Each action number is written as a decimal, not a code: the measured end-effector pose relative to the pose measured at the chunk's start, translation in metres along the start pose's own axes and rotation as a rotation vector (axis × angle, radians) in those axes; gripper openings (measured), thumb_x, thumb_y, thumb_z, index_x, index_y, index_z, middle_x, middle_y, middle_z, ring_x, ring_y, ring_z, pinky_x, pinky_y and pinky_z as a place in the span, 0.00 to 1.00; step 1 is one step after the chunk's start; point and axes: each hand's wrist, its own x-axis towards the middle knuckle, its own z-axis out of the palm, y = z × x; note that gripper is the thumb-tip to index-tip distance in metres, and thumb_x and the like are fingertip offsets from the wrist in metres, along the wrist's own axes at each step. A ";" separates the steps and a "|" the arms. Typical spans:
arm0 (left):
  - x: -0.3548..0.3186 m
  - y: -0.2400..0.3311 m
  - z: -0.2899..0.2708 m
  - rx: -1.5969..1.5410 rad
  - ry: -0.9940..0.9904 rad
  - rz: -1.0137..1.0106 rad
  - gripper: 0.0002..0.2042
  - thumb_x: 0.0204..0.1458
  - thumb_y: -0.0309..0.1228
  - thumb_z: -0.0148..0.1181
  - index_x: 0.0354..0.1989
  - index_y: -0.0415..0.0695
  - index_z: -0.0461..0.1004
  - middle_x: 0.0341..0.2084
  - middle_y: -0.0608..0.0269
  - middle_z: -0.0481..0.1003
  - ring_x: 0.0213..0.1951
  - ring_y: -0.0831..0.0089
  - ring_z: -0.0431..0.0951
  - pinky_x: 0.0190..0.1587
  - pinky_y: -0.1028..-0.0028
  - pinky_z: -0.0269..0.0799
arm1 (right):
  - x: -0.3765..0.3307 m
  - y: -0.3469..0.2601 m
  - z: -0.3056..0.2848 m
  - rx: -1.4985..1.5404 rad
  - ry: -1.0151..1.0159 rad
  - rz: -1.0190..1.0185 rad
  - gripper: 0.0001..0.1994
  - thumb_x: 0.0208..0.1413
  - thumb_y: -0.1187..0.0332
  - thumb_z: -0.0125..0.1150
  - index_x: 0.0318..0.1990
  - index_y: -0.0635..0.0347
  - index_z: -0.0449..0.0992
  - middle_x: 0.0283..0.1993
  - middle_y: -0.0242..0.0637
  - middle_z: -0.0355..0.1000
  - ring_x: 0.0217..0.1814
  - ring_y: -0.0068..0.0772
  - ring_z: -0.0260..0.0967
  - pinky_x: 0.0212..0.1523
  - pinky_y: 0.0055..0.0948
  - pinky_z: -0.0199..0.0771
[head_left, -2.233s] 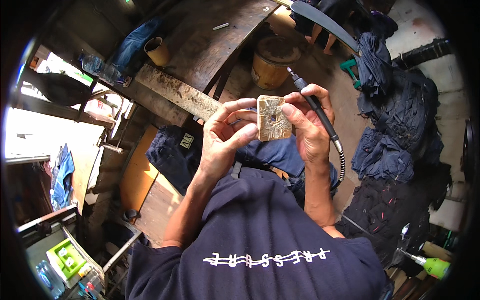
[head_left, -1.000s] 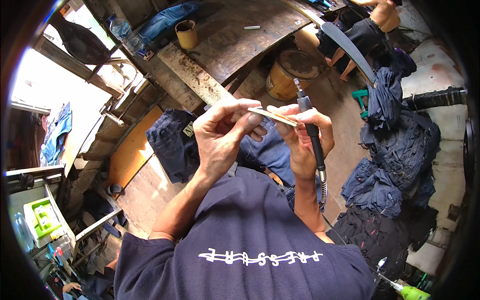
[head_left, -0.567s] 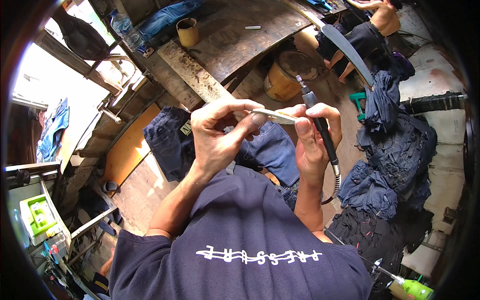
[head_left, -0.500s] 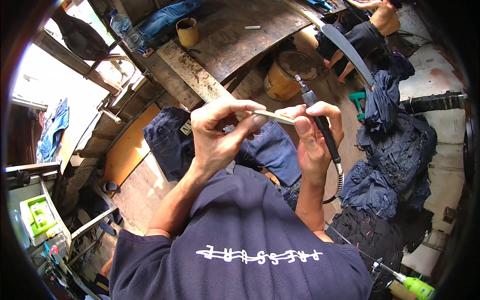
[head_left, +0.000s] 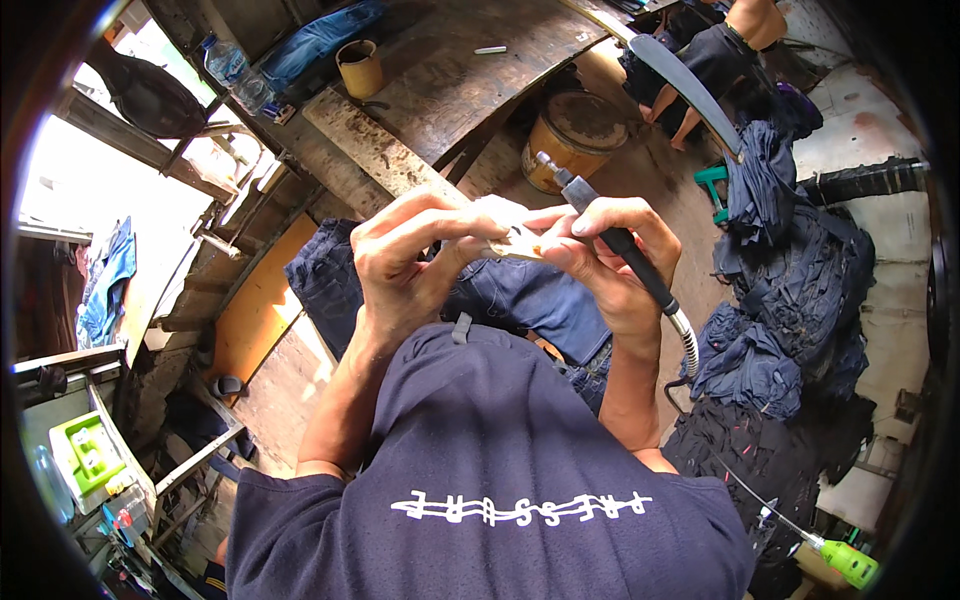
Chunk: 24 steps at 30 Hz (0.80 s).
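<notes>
1. Small tan plate (head_left: pixel 518 250) sits in the air between the two hands, above the lap, tilted so mostly its edge shows.
2. Left hand (head_left: pixel 405 255): pinching the plate's left end, thumb below, fingers above and behind.
3. Right hand (head_left: pixel 622 262): grasping a black rotary handpiece (head_left: pixel 643 272) across the fingers, thumb and fingertips also at the plate's right end. Exact contact there is partly hidden.
4. Handpiece slants up and leftward; its metal tip (head_left: pixel 545 159) points out past the hands, clear of the plate. Ribbed metal sleeve (head_left: pixel 687 340) curves down behind the wrist.
5. Open air beyond the fingertips. Stained plank (head_left: pixel 375 140) reaches out behind the left hand; lidded tan drum (head_left: pixel 545 152) stands farther off on the floor.
6. Blue denim (head_left: pixel 540 300) lies under the hands. Dark wooden bench (head_left: pixel 450 90) carries a tan cup (head_left: pixel 360 70).
7. Heaped dark cloth (head_left: pixel 810 280) on the right; lime-green tool body (head_left: pixel 848 563) at lower right. Strong light enters from the left.
</notes>
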 end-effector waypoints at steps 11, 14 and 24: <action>-0.015 -0.004 0.012 -0.022 0.111 0.021 0.17 0.49 0.25 0.82 0.49 0.38 0.87 0.44 0.55 0.83 0.44 0.69 0.87 0.46 0.70 0.86 | -0.012 0.012 0.033 -0.365 0.278 -0.111 0.10 0.61 0.79 0.76 0.46 0.61 0.81 0.39 0.39 0.84 0.41 0.28 0.82 0.43 0.28 0.81; -0.013 -0.004 0.025 -0.282 0.124 -0.103 0.20 0.51 0.23 0.83 0.51 0.34 0.82 0.50 0.58 0.76 0.50 0.71 0.85 0.54 0.71 0.89 | -0.016 0.013 0.039 -0.370 0.349 -0.055 0.09 0.63 0.78 0.75 0.46 0.60 0.80 0.40 0.38 0.84 0.42 0.27 0.82 0.43 0.27 0.80; -0.030 0.002 0.064 -0.634 0.303 -0.469 0.19 0.53 0.13 0.77 0.52 0.34 0.79 0.50 0.54 0.82 0.53 0.71 0.85 0.55 0.71 0.89 | -0.036 0.025 0.050 -0.146 0.529 -0.051 0.10 0.68 0.81 0.67 0.51 0.62 0.73 0.49 0.43 0.79 0.51 0.30 0.80 0.54 0.30 0.82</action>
